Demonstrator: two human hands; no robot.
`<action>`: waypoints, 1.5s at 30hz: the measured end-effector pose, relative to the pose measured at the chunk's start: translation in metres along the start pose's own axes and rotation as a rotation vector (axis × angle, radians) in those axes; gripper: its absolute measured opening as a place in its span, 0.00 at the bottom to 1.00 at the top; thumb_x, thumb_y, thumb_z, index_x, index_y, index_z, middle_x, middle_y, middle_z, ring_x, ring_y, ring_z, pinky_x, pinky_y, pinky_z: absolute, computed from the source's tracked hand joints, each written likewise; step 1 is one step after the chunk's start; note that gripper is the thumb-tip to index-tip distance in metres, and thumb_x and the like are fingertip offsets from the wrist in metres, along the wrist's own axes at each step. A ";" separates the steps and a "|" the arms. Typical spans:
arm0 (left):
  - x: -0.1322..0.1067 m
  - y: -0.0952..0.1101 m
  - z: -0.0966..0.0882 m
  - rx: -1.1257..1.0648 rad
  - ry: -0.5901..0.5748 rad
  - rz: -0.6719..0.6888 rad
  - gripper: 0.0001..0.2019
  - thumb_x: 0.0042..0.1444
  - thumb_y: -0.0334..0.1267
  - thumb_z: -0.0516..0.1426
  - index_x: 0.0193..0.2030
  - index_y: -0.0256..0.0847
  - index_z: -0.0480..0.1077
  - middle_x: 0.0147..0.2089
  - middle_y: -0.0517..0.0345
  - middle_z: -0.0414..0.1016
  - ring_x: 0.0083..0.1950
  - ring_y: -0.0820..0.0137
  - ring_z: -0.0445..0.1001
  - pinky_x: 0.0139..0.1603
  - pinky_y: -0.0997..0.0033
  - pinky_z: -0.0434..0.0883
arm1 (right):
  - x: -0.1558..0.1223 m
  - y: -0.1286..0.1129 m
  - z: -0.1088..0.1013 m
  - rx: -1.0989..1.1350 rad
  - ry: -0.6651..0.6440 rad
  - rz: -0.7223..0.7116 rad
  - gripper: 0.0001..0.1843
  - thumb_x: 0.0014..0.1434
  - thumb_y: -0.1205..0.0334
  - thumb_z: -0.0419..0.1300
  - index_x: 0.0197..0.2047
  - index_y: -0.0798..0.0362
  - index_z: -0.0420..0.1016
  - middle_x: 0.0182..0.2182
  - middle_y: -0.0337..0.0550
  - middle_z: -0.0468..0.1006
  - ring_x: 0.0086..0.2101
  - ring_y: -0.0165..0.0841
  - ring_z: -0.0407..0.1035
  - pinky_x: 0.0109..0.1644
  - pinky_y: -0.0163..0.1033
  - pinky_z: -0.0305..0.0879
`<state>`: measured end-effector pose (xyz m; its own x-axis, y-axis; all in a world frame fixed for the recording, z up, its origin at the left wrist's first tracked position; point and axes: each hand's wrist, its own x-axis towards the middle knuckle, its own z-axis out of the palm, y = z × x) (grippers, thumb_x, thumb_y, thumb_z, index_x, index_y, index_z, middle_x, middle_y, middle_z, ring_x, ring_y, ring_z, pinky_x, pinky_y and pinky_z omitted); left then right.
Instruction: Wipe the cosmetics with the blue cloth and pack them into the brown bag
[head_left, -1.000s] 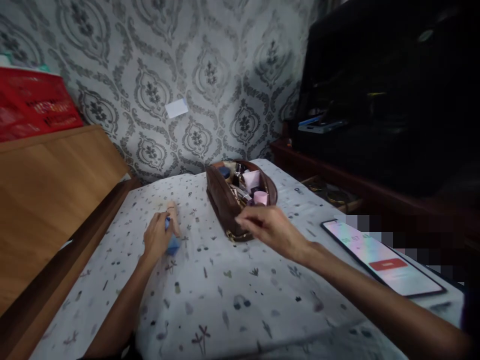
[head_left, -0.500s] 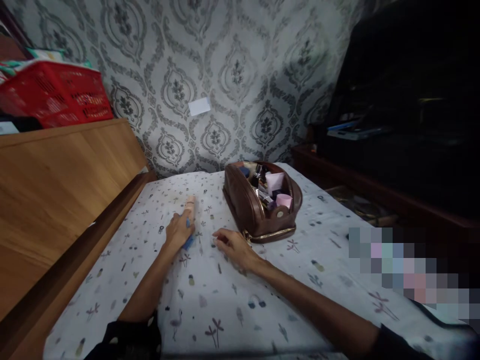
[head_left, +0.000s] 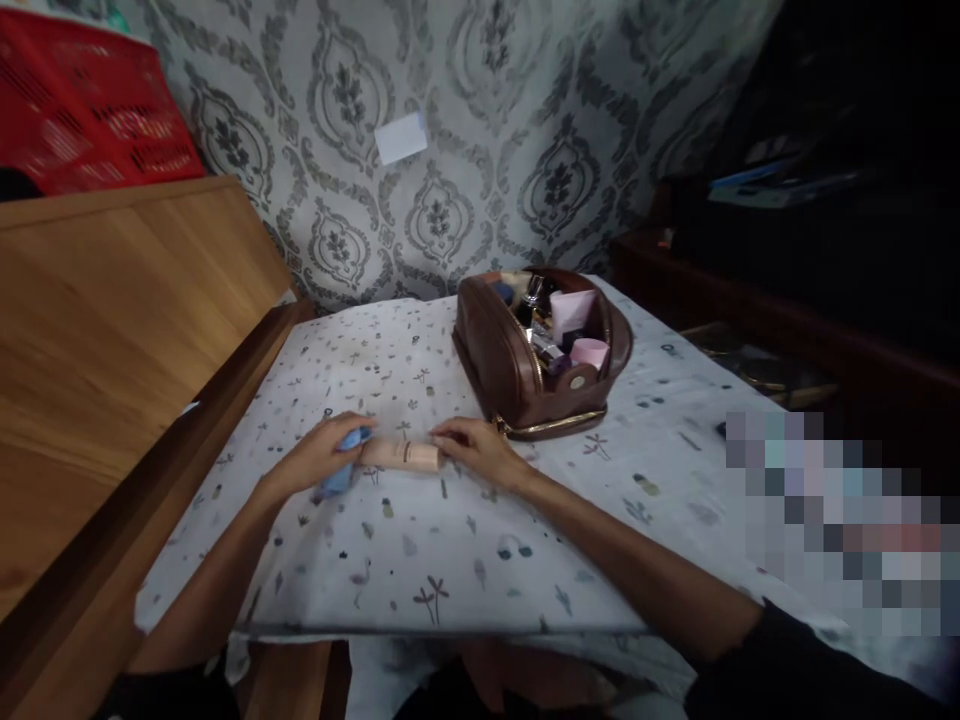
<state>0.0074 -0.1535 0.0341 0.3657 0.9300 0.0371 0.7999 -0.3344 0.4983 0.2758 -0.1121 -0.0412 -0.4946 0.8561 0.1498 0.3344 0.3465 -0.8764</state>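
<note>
A peach-coloured cosmetic tube [head_left: 401, 455] lies crosswise above the bedsheet, its capped end pointing right. My left hand [head_left: 330, 450] is closed around its other end, together with a blue thing [head_left: 339, 478] that is blurred and partly covered by the fingers. At the capped end, my right hand [head_left: 480, 450] has its curled fingers against the tube; the thumb is hidden. Just beyond the right hand stands a brown toiletry bag [head_left: 495, 350], unzipped. Inside it are a pink tube [head_left: 572, 312], a pink round-lidded item [head_left: 589, 352] and several other cosmetics.
The patterned sheet [head_left: 480, 560] covers the bed, whose near edge shows below. A wooden headboard [head_left: 135, 290] rises on the left, with a red basket [head_left: 90, 110] behind it. Dark furniture [head_left: 787, 270] stands on the right, and a blurred-out patch [head_left: 832, 520] covers the right side.
My left hand has drawn the tube nearer and turned it from pointing away to pointing right. My right hand now meets its capped end. The view has tilted down.
</note>
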 end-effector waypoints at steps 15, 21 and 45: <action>0.017 0.033 0.070 0.417 0.228 0.001 0.14 0.69 0.42 0.46 0.38 0.41 0.69 0.39 0.49 0.75 0.44 0.59 0.72 0.49 0.57 0.67 | -0.018 -0.011 0.011 -0.310 -0.040 -0.254 0.08 0.60 0.61 0.63 0.41 0.57 0.75 0.37 0.47 0.76 0.38 0.37 0.70 0.45 0.41 0.66; 0.006 -0.033 0.043 0.378 0.319 -0.104 0.16 0.69 0.43 0.44 0.37 0.41 0.68 0.41 0.49 0.73 0.47 0.59 0.71 0.51 0.59 0.67 | -0.018 -0.016 0.007 -0.319 -0.067 -0.205 0.09 0.60 0.60 0.63 0.42 0.56 0.76 0.37 0.47 0.77 0.36 0.35 0.71 0.41 0.39 0.67; 0.021 0.036 0.082 0.607 0.398 0.272 0.18 0.70 0.45 0.45 0.38 0.38 0.70 0.33 0.52 0.76 0.37 0.62 0.75 0.45 0.58 0.64 | -0.027 -0.011 0.016 -0.084 0.070 -0.127 0.08 0.56 0.63 0.61 0.41 0.49 0.71 0.32 0.41 0.81 0.30 0.34 0.76 0.35 0.38 0.74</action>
<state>0.0829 -0.1583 -0.0184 0.4801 0.7496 0.4557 0.8690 -0.4773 -0.1304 0.2728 -0.1451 -0.0429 -0.4811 0.8269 0.2910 0.3400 0.4820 -0.8076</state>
